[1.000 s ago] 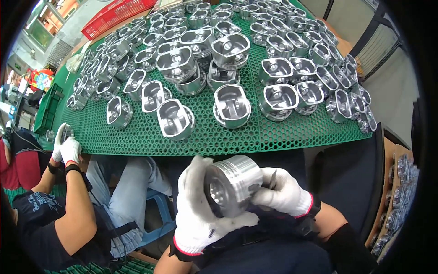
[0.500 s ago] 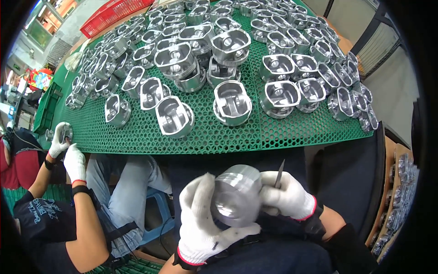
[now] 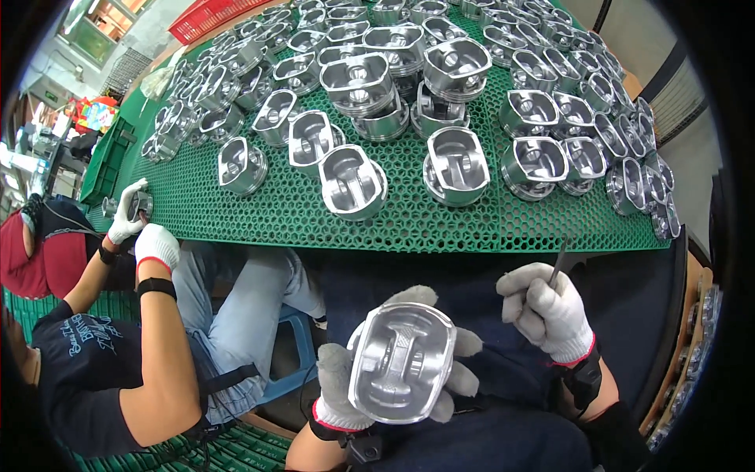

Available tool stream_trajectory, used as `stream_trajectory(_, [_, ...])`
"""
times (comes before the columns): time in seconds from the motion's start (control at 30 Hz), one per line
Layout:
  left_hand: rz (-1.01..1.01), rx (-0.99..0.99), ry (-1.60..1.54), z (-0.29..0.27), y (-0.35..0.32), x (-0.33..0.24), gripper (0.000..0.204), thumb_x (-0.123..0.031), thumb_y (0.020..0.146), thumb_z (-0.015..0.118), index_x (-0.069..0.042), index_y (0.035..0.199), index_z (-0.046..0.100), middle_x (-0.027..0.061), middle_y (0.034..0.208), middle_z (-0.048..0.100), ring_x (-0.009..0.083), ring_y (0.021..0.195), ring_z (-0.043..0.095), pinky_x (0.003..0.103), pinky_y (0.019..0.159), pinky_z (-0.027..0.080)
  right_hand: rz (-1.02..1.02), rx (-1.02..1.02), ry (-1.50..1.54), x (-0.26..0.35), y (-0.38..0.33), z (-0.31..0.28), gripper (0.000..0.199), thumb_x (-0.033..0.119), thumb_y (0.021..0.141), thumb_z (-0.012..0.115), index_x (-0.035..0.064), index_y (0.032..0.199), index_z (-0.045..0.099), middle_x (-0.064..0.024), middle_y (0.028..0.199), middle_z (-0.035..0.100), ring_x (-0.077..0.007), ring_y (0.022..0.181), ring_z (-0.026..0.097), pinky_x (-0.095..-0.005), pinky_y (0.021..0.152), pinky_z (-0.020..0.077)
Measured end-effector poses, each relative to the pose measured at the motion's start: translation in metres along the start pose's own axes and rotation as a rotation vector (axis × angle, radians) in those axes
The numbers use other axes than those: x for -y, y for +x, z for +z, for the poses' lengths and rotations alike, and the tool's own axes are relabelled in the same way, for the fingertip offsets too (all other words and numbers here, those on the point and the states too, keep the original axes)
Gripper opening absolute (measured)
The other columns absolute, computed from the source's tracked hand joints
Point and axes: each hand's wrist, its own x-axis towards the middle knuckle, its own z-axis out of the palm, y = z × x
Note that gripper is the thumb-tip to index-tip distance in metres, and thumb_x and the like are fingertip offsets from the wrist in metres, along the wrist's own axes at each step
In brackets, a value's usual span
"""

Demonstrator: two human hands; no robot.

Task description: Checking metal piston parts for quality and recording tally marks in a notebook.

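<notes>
A shiny metal piston [image 3: 403,363] rests in my left hand [image 3: 336,387], which wears a white glove with grey fingertips. The piston's hollow side faces up, with its inner ribs and pin bosses showing; my fingers wrap its far and right sides. Off to the right and apart from the piston, my gloved right hand [image 3: 552,313] is closed round a thin dark pointed blade [image 3: 559,263] whose tip points up. The handle end of the blade is hidden in my fingers. Both hands are over my lap, before the table edge.
A green perforated mat [image 3: 275,224] covers the table and bears many pistons [image 3: 456,167], some stacked. A co-worker's gloved hands [image 3: 157,245] work on a piston at the left. A red crate [image 3: 212,17] stands far left, a green crate [image 3: 106,161] nearer. More pistons [image 3: 704,330] sit at the right.
My left hand has turned the piston so its hollow side shows instead of its outer wall. My right hand has moved away from it to the right, still with the blade. The view has shifted.
</notes>
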Motion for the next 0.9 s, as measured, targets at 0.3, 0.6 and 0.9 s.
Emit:
stream_trajectory(0.3, [-0.03,0.142,-0.074,-0.002,0.001,0.0,0.095,-0.052,0.083,0.065,-0.008,0.148,0.012,0.0497,0.135,0.015,0.0619,0.117,0.039,0.059,0.087,0.051,0.093,-0.019,0.072,-0.011,-0.005,-0.002,0.04,0.025,0.093,0.056,-0.0102,0.11,0.057,-0.0146,0.078,0.065,-0.0042,0.041,0.04,-0.0176,0.038,0.0307])
stream_trajectory(0.6, [0.017,0.08,0.042,0.006,-0.001,-0.003,0.11,-0.061,0.068,0.074,-0.009,0.147,0.017,0.0406,0.133,0.036,0.0484,0.11,0.055,0.049,0.085,0.054,0.133,-0.049,0.016,-0.011,-0.003,0.005,0.039,0.027,0.092,0.058,-0.0084,0.108,0.059,-0.014,0.078,0.065,-0.0042,0.043,0.04,-0.0173,0.039,0.0307])
stream_trajectory(0.9, [-0.059,0.113,0.048,0.007,-0.004,-0.015,0.095,-0.041,0.078,0.075,-0.018,0.149,0.016,0.0469,0.139,0.008,0.0614,0.12,0.035,0.06,0.089,0.049,0.169,-0.041,-0.028,-0.009,0.003,0.011,0.037,0.025,0.091,0.057,-0.0077,0.109,0.059,-0.0126,0.078,0.065,-0.0038,0.045,0.042,-0.017,0.041,0.0314])
